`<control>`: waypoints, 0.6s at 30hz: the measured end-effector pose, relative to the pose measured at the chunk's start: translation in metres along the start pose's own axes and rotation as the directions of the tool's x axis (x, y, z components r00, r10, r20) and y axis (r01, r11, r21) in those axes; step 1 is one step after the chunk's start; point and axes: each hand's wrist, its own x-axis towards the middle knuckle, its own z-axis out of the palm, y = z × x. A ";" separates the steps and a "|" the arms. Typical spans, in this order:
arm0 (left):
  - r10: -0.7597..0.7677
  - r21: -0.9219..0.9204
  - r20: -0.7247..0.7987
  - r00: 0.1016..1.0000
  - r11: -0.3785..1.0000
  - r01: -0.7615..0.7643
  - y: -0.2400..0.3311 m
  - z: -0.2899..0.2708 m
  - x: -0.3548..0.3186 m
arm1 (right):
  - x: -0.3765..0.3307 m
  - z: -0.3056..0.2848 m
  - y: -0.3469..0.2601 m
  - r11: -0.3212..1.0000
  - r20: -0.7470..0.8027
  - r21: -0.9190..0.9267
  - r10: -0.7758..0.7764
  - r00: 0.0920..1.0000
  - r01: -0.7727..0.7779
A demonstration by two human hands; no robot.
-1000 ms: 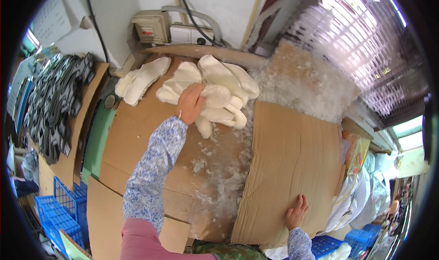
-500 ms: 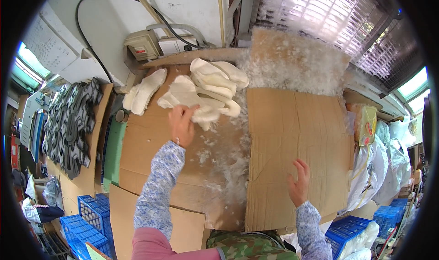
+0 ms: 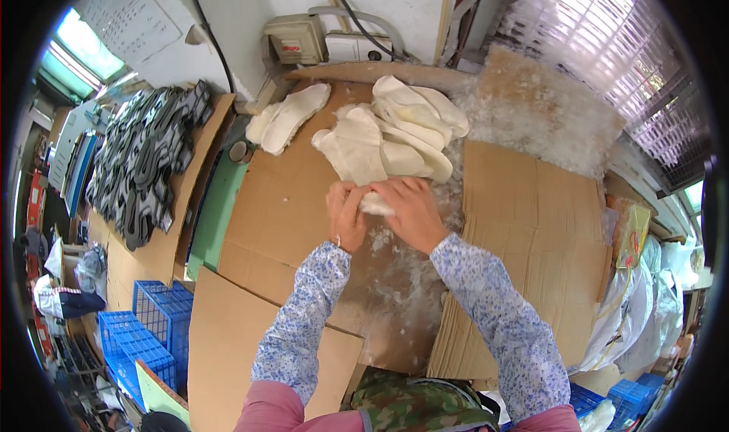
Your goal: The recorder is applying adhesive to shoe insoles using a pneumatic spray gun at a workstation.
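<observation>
A pile of cream, fleecy shoe insoles (image 3: 410,120) lies on the brown cardboard work surface (image 3: 266,219) in front of me. My left hand (image 3: 347,215) and my right hand (image 3: 414,213) meet at the pile's near end. Between them is the near end of one cream insole (image 3: 353,149), with the fingers of both hands closed on it. A fluffy white edge shows below my fingertips, while the fingers hide the rest of that end. To the left of the pile lie a few more cream insoles (image 3: 288,118), apart from my hands.
Loose white fluff (image 3: 406,288) covers part of the surface. A cardboard sheet (image 3: 524,257) lies on the right. Grey and black patterned pieces (image 3: 148,158) are heaped at the left. Blue crates (image 3: 163,318) stand at lower left. Behind are a beige switch box (image 3: 296,41) and a fluff-covered grille (image 3: 585,37).
My right hand has come from the right-hand cardboard sheet to the insole pile. Both hands now close on one insole's near end. The view has shifted, moving the scene rightward.
</observation>
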 end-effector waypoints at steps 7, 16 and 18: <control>-0.049 -0.060 -0.203 0.978 0.997 0.037 0.007 -0.046 0.031 | 0.045 -0.139 0.031 0.979 -0.163 0.190 0.103 0.981 -0.071; -0.248 -0.492 -0.083 0.965 0.853 0.177 0.032 -0.056 0.022 | 0.117 -0.286 0.063 0.876 0.191 -0.473 -0.004 0.982 0.096; -0.277 -0.472 -0.072 0.958 0.856 0.211 0.023 -0.082 0.018 | 0.127 -0.280 0.034 0.817 0.260 -0.553 -0.019 0.965 0.165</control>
